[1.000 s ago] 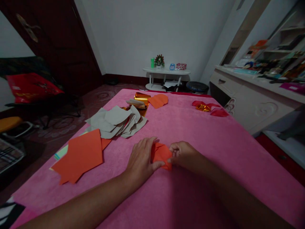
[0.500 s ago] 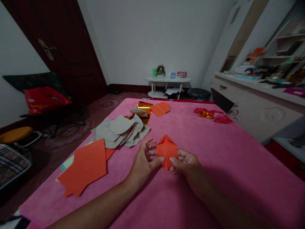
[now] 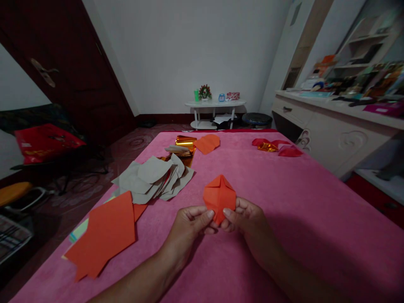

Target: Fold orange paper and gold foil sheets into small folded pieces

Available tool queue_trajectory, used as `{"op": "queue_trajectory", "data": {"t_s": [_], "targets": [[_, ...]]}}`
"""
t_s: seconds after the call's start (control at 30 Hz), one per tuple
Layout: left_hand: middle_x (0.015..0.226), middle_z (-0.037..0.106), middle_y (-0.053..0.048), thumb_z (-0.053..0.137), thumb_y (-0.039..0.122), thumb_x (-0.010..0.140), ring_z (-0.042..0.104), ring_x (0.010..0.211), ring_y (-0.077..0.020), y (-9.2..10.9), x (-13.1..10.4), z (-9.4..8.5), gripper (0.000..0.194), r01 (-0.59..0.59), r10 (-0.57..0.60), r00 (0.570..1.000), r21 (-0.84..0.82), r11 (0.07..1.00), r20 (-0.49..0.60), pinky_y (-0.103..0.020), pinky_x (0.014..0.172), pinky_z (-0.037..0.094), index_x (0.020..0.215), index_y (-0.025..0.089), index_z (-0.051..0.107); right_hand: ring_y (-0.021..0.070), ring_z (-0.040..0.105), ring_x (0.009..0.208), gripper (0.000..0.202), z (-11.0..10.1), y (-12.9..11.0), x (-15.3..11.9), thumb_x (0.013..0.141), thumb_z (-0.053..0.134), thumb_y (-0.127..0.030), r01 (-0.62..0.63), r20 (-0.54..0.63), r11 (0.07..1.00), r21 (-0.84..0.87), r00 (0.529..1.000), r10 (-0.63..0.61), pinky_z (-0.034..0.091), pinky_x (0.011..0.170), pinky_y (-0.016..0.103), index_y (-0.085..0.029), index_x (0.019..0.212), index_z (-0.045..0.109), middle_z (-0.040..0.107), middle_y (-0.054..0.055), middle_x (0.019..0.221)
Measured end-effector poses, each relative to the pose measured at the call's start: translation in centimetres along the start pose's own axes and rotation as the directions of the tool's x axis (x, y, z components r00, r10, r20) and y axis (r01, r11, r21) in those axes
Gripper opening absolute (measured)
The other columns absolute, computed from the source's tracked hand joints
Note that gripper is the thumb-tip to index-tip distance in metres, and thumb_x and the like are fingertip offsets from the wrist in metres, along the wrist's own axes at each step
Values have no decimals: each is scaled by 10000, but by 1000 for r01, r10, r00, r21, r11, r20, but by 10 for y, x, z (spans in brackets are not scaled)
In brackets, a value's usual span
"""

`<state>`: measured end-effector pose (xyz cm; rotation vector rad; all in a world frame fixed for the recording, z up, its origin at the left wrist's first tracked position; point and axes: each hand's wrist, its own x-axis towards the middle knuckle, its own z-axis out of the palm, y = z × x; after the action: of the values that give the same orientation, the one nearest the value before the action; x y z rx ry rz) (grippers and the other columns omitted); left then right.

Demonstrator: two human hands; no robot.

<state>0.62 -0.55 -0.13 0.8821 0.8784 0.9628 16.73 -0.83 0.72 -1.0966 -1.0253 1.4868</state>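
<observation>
A person's left hand [image 3: 188, 219] pinches folded orange paper [image 3: 219, 198] at its near, pointed end while the right hand [image 3: 251, 216], equally close, grips the opposite side, the paper's long axis running forward from both hands over pink cloth [image 3: 303, 198].

Left bare hand [image 3: 197, 219] and right bare hand [image 3: 241, 216] pinch the lower edge of the folded orange paper piece [image 3: 219, 197], one per side. Thumbs on its near face, other fingers curled behind. Forearms angle in from below it.
</observation>
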Motion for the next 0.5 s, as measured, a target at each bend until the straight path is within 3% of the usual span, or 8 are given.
{"op": "queue_trajectory", "data": {"t_s": [0.37,0.43,0.5], "targets": [[657,669,-64,702,357,763,576,577,-87,1,-1,0,276,24,-24,1000,57,998,1,-184,574,432,680,93,697,111,565,526,236,-1,6,-1,767,675,-374,18,-8,999,27,1000,-17,420,536,225,-155,786,590,653,15,598],[669,662,-64,702,351,763,581,584,-89,1,-2,0,264,22,-22,1000,55,998,6,-185,576,441,740,89,689,109,559,519,236,-1,5,-1,770,671,-378,26,-16,1000,18,1000,-26,412,530,223,-157,783,591,651,12,593],[697,648,-51,684,354,780,595,601,-100,1,-3,2,293,-8,9,1000,40,999,-9,-197,577,460,928,102,661,100,542,503,231,-1,4,0,767,672,-374,21,-20,1000,11,1000,-21,396,521,216,-159,776,588,643,3,578]]}}
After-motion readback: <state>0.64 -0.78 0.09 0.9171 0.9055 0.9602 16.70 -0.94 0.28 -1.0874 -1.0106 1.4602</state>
